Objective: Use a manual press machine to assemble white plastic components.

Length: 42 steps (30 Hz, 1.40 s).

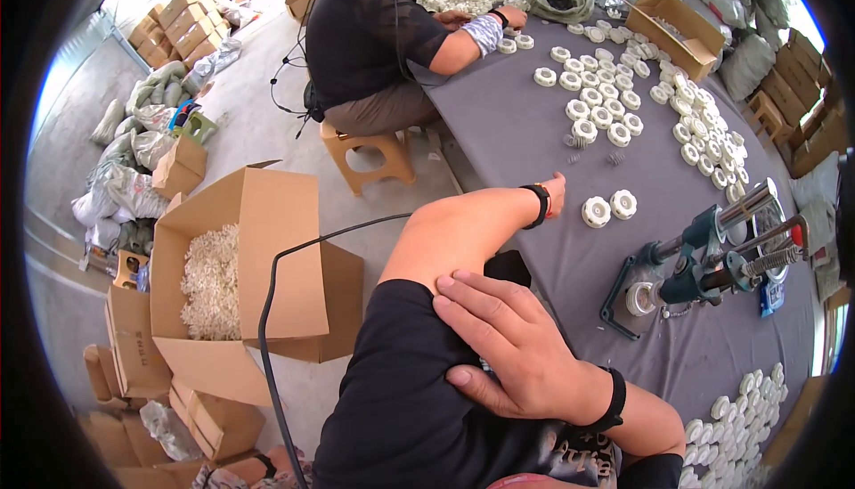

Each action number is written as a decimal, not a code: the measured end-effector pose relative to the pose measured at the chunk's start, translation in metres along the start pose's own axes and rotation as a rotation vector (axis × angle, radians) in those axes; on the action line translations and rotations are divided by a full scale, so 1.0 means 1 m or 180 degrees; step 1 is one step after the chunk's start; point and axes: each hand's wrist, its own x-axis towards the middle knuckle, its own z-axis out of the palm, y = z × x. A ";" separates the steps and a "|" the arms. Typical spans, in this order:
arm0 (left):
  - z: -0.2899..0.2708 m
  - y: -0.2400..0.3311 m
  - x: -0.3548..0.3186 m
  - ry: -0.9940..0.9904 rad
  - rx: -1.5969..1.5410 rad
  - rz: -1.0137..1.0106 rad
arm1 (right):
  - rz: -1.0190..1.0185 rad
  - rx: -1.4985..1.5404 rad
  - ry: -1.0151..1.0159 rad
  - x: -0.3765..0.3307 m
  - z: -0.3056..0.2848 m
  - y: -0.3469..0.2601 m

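Observation:
My left arm is bent, and my left hand (pixel 556 193) is at the near edge of the grey-covered table (pixel 499 146), its fingers mostly hidden. Two white, round, scalloped plastic pieces (pixel 596 212) lie just right of it. Beyond them are several small metal springs (pixel 616 158). Across my body, my right hand (pixel 521 338) lies on my left upper arm at the black sleeve's hem, fingers stretched out and nothing held. To its right stands a dark green lever press (pixel 704 253), with a white round piece (pixel 639 299) at its base.
Many white round pieces (pixel 601 118) spread over the far table; more (pixel 739 422) lie at the near right. A person (pixel 378 48) sits on a stool (pixel 370 155) across the left side. A carton of pale small parts (pixel 280 248) stands left, near a black cable (pixel 267 324).

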 end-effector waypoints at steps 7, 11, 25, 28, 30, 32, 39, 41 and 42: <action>-0.004 -0.008 -0.010 -0.0305 0.0128 -0.0265 | 0.0014 -0.0053 0.0032 -0.003 -0.001 -0.002; -0.007 -0.009 -0.013 -0.0381 0.0162 -0.0183 | 0.0021 -0.0048 0.0028 -0.007 -0.002 -0.002; -0.003 0.015 0.012 -0.0900 0.0517 -0.0471 | 0.0144 0.0201 -0.0011 -0.001 -0.013 0.020; -0.007 0.014 0.025 -0.0949 0.0847 -0.0462 | 0.0334 0.0196 -0.0006 0.003 -0.009 0.030; -0.010 0.017 0.030 -0.0971 0.1072 -0.0453 | 0.0548 0.0184 -0.0050 0.004 -0.005 0.038; -0.011 0.019 0.034 -0.1027 0.1271 -0.0466 | 0.0500 0.0106 -0.0118 0.005 -0.001 0.041; -0.041 0.026 0.089 -0.1304 0.1807 -0.0460 | 0.0363 0.0195 -0.0431 0.017 0.013 0.054; -0.037 0.024 0.085 -0.1537 0.1841 -0.0495 | 0.0195 0.0324 -0.0561 0.024 0.019 0.049; -0.031 0.024 0.077 -0.1659 0.1850 -0.0507 | 0.0208 0.0405 -0.0749 0.027 0.019 0.045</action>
